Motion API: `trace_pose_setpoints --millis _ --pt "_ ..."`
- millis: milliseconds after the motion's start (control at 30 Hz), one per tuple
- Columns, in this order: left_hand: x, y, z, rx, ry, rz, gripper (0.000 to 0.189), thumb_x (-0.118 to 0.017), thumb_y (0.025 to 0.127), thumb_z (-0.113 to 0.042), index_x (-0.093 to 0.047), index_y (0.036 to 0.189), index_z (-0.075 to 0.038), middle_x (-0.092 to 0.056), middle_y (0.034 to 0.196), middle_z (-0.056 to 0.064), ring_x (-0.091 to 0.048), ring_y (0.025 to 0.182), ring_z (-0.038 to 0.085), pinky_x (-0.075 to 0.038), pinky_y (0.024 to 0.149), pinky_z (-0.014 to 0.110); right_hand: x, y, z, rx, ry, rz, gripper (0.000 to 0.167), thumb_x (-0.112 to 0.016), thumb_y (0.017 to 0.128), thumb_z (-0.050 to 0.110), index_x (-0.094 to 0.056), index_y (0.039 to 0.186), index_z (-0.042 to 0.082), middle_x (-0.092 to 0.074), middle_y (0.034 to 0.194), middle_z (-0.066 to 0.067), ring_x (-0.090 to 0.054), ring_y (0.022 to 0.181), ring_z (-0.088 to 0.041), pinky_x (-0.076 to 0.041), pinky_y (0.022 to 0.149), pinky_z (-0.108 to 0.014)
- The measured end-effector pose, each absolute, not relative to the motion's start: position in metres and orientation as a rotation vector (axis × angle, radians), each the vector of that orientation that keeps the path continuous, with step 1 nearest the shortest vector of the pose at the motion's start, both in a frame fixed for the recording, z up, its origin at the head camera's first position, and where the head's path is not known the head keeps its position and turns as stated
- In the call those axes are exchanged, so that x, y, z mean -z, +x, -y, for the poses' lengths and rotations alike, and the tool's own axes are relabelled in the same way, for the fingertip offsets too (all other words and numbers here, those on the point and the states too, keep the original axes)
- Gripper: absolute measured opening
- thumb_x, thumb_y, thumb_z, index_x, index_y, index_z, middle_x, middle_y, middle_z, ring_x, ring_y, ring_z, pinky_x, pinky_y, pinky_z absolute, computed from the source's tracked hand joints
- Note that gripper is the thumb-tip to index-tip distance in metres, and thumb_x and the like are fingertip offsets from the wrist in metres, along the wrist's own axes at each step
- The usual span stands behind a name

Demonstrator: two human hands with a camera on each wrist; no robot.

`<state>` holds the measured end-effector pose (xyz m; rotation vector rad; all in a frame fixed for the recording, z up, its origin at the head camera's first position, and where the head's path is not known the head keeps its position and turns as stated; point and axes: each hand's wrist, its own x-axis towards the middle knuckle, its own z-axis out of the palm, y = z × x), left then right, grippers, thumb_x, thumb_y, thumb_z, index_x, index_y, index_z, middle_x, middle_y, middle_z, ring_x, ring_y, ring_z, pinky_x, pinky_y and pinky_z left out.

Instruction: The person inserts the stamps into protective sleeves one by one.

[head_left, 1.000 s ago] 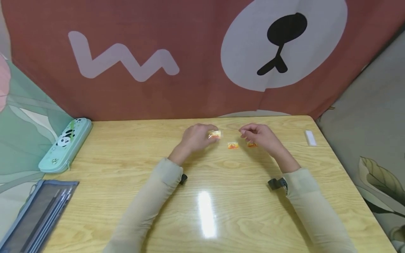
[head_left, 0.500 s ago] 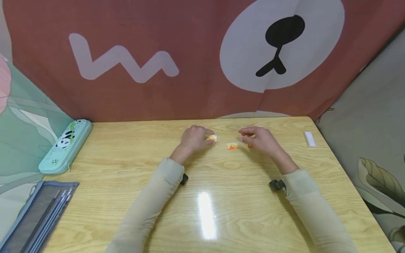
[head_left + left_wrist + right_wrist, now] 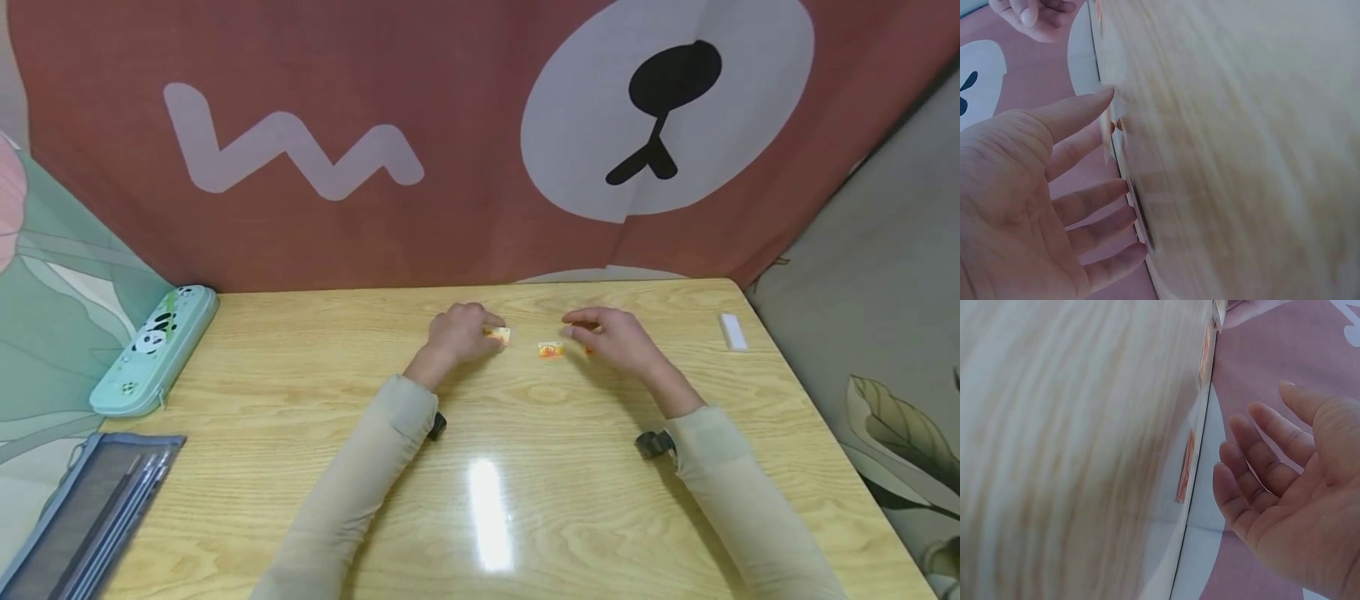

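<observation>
At the far middle of the table my left hand (image 3: 461, 333) pinches a small flat yellow-and-orange packet (image 3: 498, 335) between thumb and index finger. In the left wrist view this packet (image 3: 1107, 139) shows edge-on, and the other fingertips reach down to the tabletop. A second such packet (image 3: 551, 350) lies flat between the two hands. The third packet (image 3: 589, 351) is mostly covered by my right hand (image 3: 615, 337) in the head view. Seen from the right wrist, that hand (image 3: 1291, 481) holds nothing, its fingers loosely bent above the table beside this packet (image 3: 1185, 467).
A white block (image 3: 733, 332) lies near the table's right edge. On the left are a mint panda pencil case (image 3: 156, 350) and a blue-edged mesh pouch (image 3: 93, 508) with long thin items inside. Behind the table hangs a reddish-brown cloth (image 3: 465, 233).
My left hand has brought its packet slightly left and down towards the tabletop. The right hand's thumb and fingertips have parted. The head view has tilted up a little.
</observation>
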<state>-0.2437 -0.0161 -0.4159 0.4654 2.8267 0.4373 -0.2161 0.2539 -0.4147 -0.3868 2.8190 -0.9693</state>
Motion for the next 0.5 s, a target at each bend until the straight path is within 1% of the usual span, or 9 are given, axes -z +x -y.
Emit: trace_pose_setpoints --millis 100,200,233,300,333,467,500 --pt "0.415 -0.244 0.016 -0.403 0.488 -2.822 0.05 -0.074 0.091 -0.047 -0.062 0.139 -0.039 -0.059 0.146 -0.005 -0.056 0.134 0.028 -0.049 0.105 0.056 0.414 -0.215 -0.252 0.977 -0.403 -2.821 0.037 -0.062 0.102 0.03 -0.067 0.133 0.009 -0.07 0.127 -0.014 -0.072 0.08 -0.021 -0.059 0.078 -0.041" --pt "0.414 -0.245 0.015 -0.4 0.495 -2.83 0.059 -0.073 0.09 -0.051 -0.056 0.145 -0.036 -0.057 0.149 -0.006 -0.055 0.135 0.028 -0.047 0.108 0.055 0.415 -0.215 -0.251 0.961 -0.416 -2.82 0.035 -0.063 0.102 0.026 -0.067 0.132 0.009 -0.072 0.122 -0.013 -0.072 0.093 -0.026 -0.06 0.08 -0.042" --pt "0.413 -0.245 0.015 -0.415 0.495 -2.833 0.061 -0.073 0.09 -0.052 -0.055 0.146 -0.035 -0.056 0.15 -0.005 -0.055 0.135 0.028 -0.047 0.107 0.054 0.415 -0.214 -0.251 0.955 -0.416 -2.818 0.035 -0.063 0.101 0.026 -0.067 0.132 0.01 -0.072 0.12 -0.012 -0.071 0.098 -0.027 -0.06 0.082 -0.043" --pt "0.414 -0.246 0.013 -0.468 0.51 -2.844 0.064 -0.072 0.09 -0.053 -0.053 0.148 -0.033 -0.056 0.151 -0.004 -0.057 0.133 0.028 -0.053 0.099 0.05 0.416 -0.213 -0.251 0.94 -0.406 -2.816 0.036 -0.065 0.1 0.027 -0.068 0.132 0.011 -0.072 0.119 -0.012 -0.069 0.104 -0.029 -0.059 0.086 -0.045" --pt "0.413 -0.247 0.012 -0.505 0.516 -2.845 0.065 -0.072 0.091 -0.053 -0.052 0.149 -0.032 -0.055 0.151 -0.003 -0.057 0.133 0.028 -0.054 0.098 0.049 0.417 -0.213 -0.252 0.93 -0.404 -2.817 0.036 -0.066 0.099 0.027 -0.068 0.132 0.012 -0.072 0.119 -0.012 -0.069 0.106 -0.029 -0.058 0.087 -0.046" --pt "0.412 -0.253 0.004 -0.651 0.585 -2.836 0.067 -0.072 0.093 -0.048 -0.048 0.152 -0.027 -0.053 0.153 -0.001 -0.056 0.134 0.026 -0.055 0.098 0.046 0.416 -0.214 -0.252 0.896 -0.402 -2.831 0.036 -0.07 0.097 0.028 -0.069 0.131 0.015 -0.073 0.114 -0.011 -0.069 0.101 -0.028 -0.058 0.084 -0.046" --pt "0.411 -0.255 0.001 -0.683 0.596 -2.829 0.068 -0.072 0.093 -0.046 -0.046 0.153 -0.026 -0.053 0.153 -0.001 -0.055 0.136 0.025 -0.053 0.103 0.047 0.416 -0.214 -0.252 0.885 -0.406 -2.837 0.036 -0.07 0.097 0.028 -0.07 0.13 0.015 -0.073 0.112 -0.011 -0.07 0.099 -0.027 -0.058 0.082 -0.045"
